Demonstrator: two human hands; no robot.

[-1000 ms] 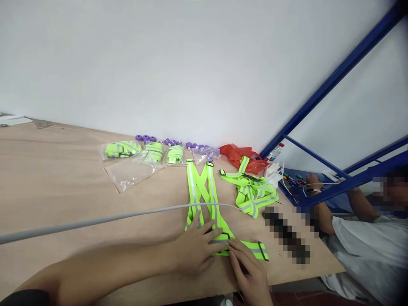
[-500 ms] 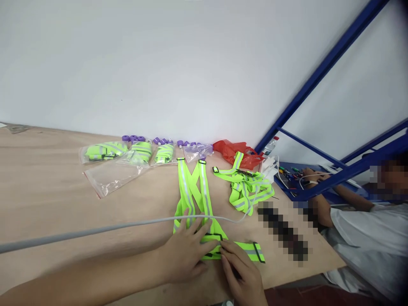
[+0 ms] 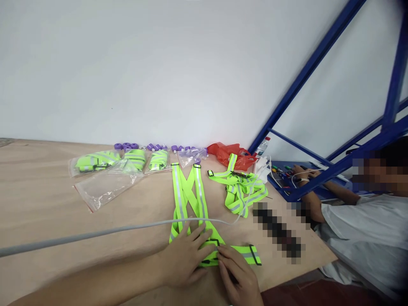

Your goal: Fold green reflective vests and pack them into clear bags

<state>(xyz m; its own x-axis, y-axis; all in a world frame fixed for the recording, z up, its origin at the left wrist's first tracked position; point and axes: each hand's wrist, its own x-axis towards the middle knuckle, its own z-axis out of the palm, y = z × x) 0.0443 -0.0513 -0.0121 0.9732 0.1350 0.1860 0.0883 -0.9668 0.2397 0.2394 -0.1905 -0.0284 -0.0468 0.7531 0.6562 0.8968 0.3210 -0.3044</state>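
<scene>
A neon-yellow reflective harness [image 3: 201, 199] with grey stripes lies on the table, its two straps crossing and pointing toward the wall. My left hand [image 3: 188, 257] rests flat on its lower part, fingers spread over the straps. Close beside it, my right hand [image 3: 239, 272] is curled, with fingertips pinching the waist strap near a black buckle [image 3: 217, 243]. To the right of that hand, the strap end [image 3: 246, 253] sticks out with a black slider [image 3: 255, 255]. A second, tangled harness [image 3: 245, 191] lies farther right.
Bagged harnesses [image 3: 98, 160], a clear plastic bag [image 3: 106, 187], purple rolls [image 3: 126, 146] and a red bag [image 3: 228, 154] line the wall side. A grey cable [image 3: 127, 228] crosses above my hands. A blue metal frame [image 3: 306, 76] and another person [image 3: 360, 225] are at the right.
The view has shifted slightly, so things sit a little farther left and lower. Both hands keep nearly the same place on the harness.
</scene>
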